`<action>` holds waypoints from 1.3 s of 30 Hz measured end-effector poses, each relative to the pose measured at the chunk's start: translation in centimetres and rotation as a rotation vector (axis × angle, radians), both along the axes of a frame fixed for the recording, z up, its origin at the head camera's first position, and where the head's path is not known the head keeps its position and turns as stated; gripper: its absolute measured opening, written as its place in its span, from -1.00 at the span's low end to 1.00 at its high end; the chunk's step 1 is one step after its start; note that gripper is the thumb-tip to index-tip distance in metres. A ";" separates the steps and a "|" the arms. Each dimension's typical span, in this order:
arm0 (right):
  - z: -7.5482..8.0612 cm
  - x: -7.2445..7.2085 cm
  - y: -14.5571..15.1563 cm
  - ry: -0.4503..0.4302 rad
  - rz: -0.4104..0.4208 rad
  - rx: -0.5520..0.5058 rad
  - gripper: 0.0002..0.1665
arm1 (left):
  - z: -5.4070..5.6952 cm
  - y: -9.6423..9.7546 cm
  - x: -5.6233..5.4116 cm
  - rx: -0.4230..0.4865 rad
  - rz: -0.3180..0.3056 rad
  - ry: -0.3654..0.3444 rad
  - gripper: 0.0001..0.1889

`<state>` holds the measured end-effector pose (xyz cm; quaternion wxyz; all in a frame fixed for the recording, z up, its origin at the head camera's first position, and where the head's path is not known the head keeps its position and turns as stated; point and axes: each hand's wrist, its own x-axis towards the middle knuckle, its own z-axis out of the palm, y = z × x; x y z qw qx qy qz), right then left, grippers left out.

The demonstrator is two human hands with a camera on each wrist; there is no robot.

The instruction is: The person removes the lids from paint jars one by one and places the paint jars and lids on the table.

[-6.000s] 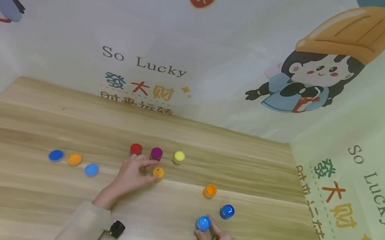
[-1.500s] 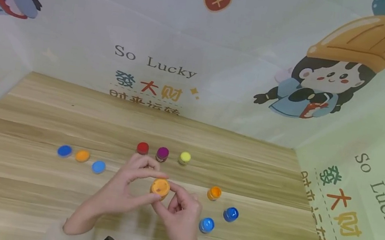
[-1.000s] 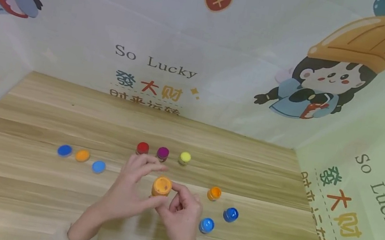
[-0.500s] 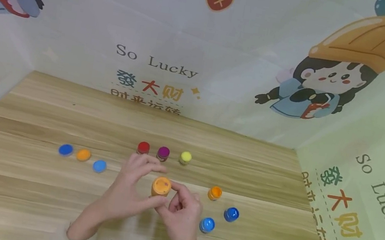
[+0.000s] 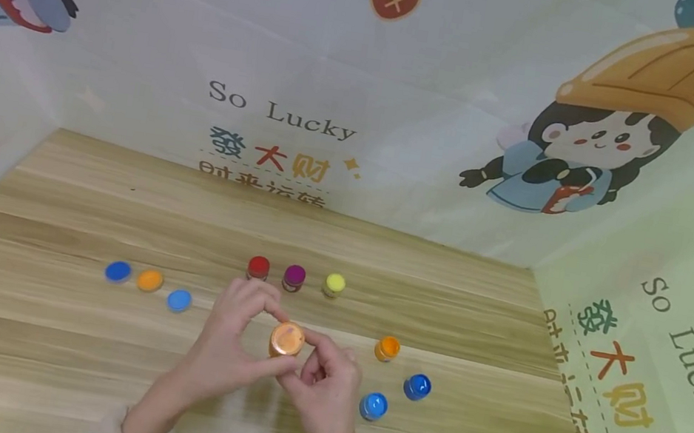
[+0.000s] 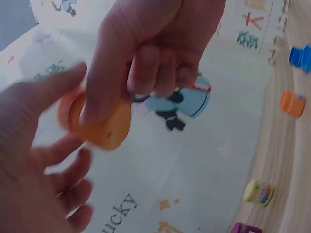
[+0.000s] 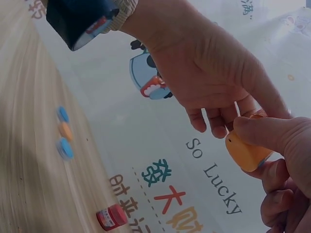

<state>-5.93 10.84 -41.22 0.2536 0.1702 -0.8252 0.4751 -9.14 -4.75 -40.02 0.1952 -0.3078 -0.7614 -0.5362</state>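
An orange paint jar (image 5: 287, 341) is held up off the table between both hands, its round end facing the head camera. My right hand (image 5: 325, 385) pinches its body between thumb and index finger; the right wrist view shows that thumb lying along the jar (image 7: 248, 150). From the other side my left hand (image 5: 233, 349) has thumb and index finger about the round end. In the left wrist view, the left hand (image 6: 24, 131) spans the ridged cap end of the jar (image 6: 109, 133), while the right hand (image 6: 146, 29) grips the rest.
Capped red (image 5: 258, 267), purple (image 5: 293, 278) and yellow (image 5: 334, 285) jars stand behind the hands. Uncapped orange (image 5: 387, 348), dark blue (image 5: 417, 386) and light blue (image 5: 373, 405) jars are at right. Dark blue (image 5: 118, 272), orange (image 5: 150, 281) and light blue (image 5: 179, 300) lids lie left.
Six seconds ago the left hand reached the jar on the table and the right hand was at the light blue jar. Since half a second ago the left finger and thumb have closed in again.
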 end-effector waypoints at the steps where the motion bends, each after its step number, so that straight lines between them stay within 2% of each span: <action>1: 0.0 0.0 0.0 0.001 0.004 -0.001 -0.64 | 0.0 -0.1 0.0 -0.013 -0.024 -0.011 -0.55; 5: 0.1 0.0 0.2 -0.021 0.022 0.007 -0.65 | 0.1 -1.1 -0.5 -0.024 -0.169 -0.052 -0.59; 7: 0.2 0.0 0.2 -0.033 0.024 0.016 -0.65 | 0.2 -1.4 -0.6 -0.006 -0.199 -0.059 -0.61; 9: 0.2 0.1 0.2 -0.037 0.012 0.031 -0.65 | 0.1 -1.2 -0.7 0.017 -0.178 -0.048 -0.60; 13: 0.1 0.1 0.1 -0.025 -0.011 0.025 -0.67 | -0.1 -0.4 -0.3 0.047 -0.056 -0.025 -0.56; 15: 0.0 0.0 0.1 -0.023 -0.017 0.013 -0.67 | -0.2 -0.1 -0.1 0.034 -0.027 -0.025 -0.54; 19: 0.0 0.0 0.3 -0.034 -0.008 0.004 -0.66 | -0.1 -0.5 -0.2 -0.018 -0.097 -0.059 -0.55; 22: 0.0 -0.1 0.3 -0.047 -0.001 0.011 -0.67 | 0.0 -0.9 -0.4 -0.011 -0.159 -0.075 -0.59; 24: 0.0 -0.1 0.2 -0.056 -0.002 0.011 -0.67 | -0.1 -0.9 -0.6 0.010 -0.145 -0.053 -0.61; 26: 0.0 0.0 0.2 -0.066 0.000 0.005 -0.66 | -0.2 -0.6 -0.5 0.027 -0.101 -0.024 -0.59; 28: -0.1 0.0 0.2 -0.061 -0.004 0.007 -0.65 | -0.2 -0.3 -0.4 0.018 -0.042 -0.003 -0.52; 30: -0.1 0.0 0.2 -0.058 -0.006 0.006 -0.64 | -0.2 -0.2 -0.3 -0.009 -0.014 0.006 -0.47; 33: 0.0 0.0 0.1 -0.071 -0.020 0.008 -0.65 | 0.0 -0.5 -0.3 -0.051 -0.054 -0.025 -0.47; 36: 0.1 0.1 0.1 -0.096 -0.022 -0.002 -0.68 | 0.1 -1.0 -0.4 -0.038 -0.115 -0.050 -0.52; 38: 0.1 0.1 0.0 -0.099 -0.018 -0.004 -0.69 | 0.1 -1.0 -0.4 -0.020 -0.105 -0.046 -0.59; 39: 0.0 0.1 0.0 -0.092 -0.010 -0.006 -0.68 | 0.1 -0.9 -0.4 -0.022 -0.081 -0.039 -0.60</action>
